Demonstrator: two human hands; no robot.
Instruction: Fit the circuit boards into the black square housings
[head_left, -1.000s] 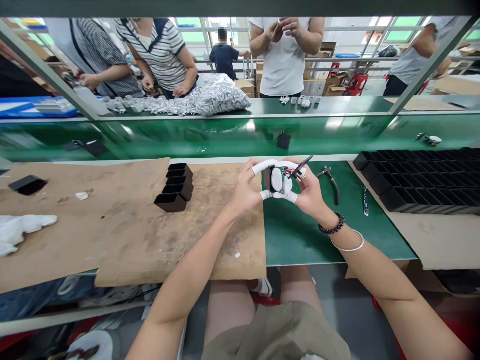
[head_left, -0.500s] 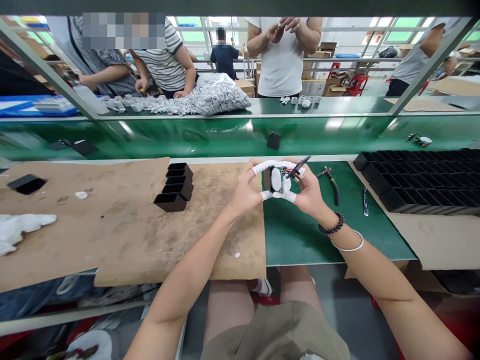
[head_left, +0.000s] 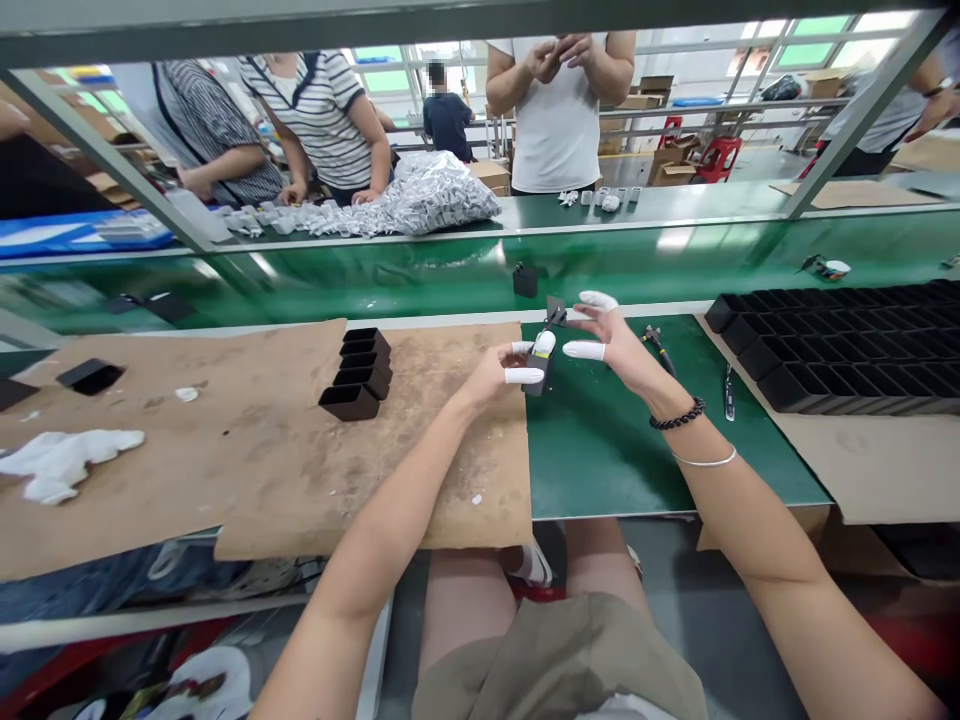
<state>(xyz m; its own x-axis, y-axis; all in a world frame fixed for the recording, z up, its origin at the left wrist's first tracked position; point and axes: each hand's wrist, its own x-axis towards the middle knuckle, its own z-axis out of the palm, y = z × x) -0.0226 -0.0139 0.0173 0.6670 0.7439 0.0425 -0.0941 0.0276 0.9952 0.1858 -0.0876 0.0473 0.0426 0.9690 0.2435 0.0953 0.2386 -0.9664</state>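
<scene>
**Left hand gripping an open black case, right hand spread beside it**

Nearest the wearer, brown paper (head_left: 435, 480) covered part of the surface (head_left: 637, 450), its near edge in front of the lap. At the paper's right edge, the left hand (head_left: 491, 372) pinched a black case (head_left: 537, 385) between white-capped fingers, probably to steady it with its filled mouth in sight: a white part (head_left: 544, 343) showed there, and a black plate (head_left: 556, 310) stuck up beyond. The right hand (head_left: 615, 335), right of the paper, was spread; whether a fingertip touched the plate could not be told. Green surface right of the paper gave that hand sideways room, as far as the pliers (head_left: 660, 350). On the paper's far half, four open cases (head_left: 360, 375) stood lined up, perhaps for easy reach. Well right of the paper, stocked cases (head_left: 847, 350) sat in tight rows. Past its far edge ran a green channel (head_left: 420, 280), then a co-worker in white (head_left: 559, 130).
</scene>
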